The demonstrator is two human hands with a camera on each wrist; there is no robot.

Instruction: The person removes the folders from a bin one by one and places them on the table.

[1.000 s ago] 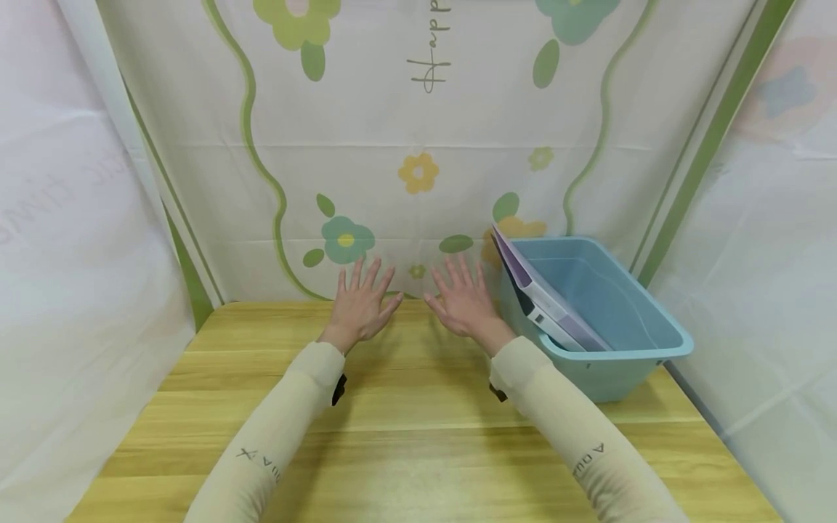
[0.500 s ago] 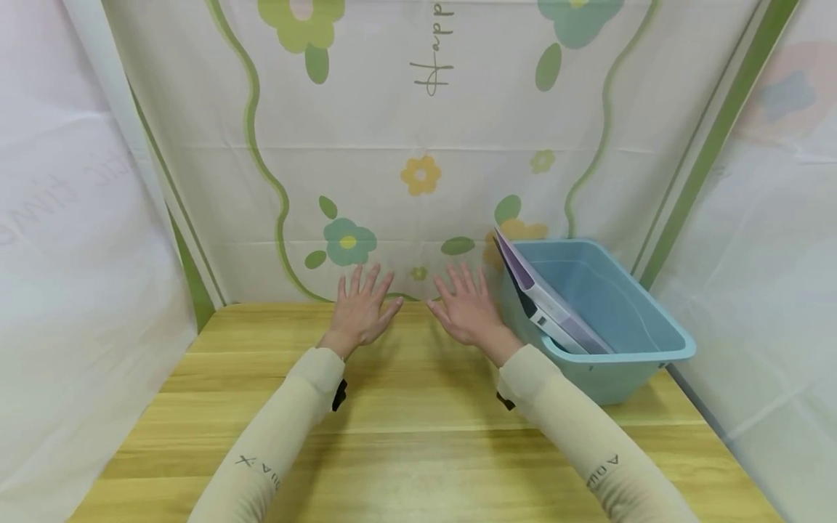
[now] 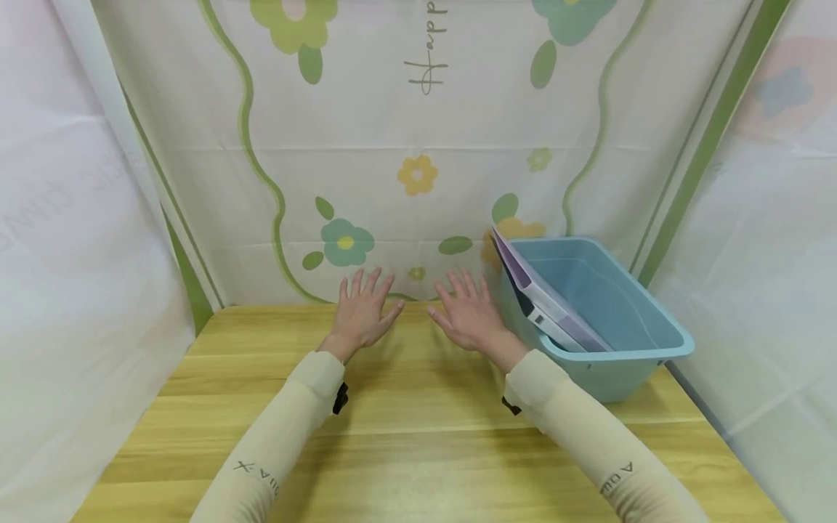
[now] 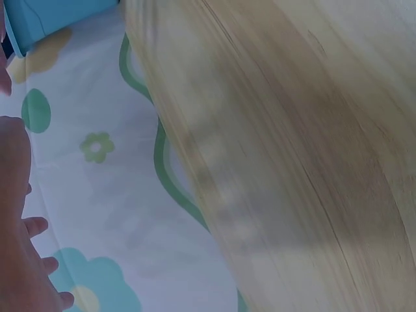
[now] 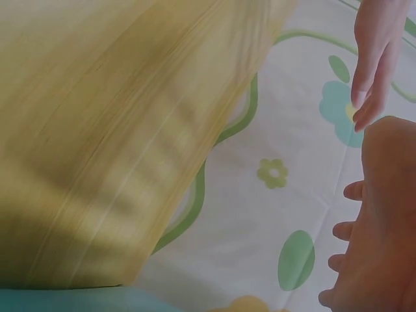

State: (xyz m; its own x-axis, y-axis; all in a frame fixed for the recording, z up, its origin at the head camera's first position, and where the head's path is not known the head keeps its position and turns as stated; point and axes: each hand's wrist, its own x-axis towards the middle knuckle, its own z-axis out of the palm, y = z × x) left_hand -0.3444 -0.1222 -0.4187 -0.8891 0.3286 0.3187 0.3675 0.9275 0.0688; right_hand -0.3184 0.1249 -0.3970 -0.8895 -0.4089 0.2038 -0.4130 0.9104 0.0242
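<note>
My left hand (image 3: 360, 314) is held over the far part of the wooden table (image 3: 418, 436), palm down, fingers spread and straight, holding nothing. Beside it on the right, my right hand (image 3: 472, 318) has the same pose and is likewise free of any object. A gap separates the two thumbs. Just right of the right hand stands a light blue plastic bin (image 3: 654, 356). Binders (image 3: 556, 309), white and purple, lean tilted in the bin's left side, their upper end sticking out over the rim. In the left wrist view the left hand (image 4: 23, 227) shows at the left edge.
A white curtain (image 3: 366, 131) with printed flowers hangs behind the table's far edge. More white cloth panels close in the left side (image 3: 85, 290) and the right side (image 3: 758, 276). The bin takes up the table's far right corner.
Both hands have drawn back slightly toward me, the right also a little to the right. The view shifts slightly; bin and binders stay in place.
</note>
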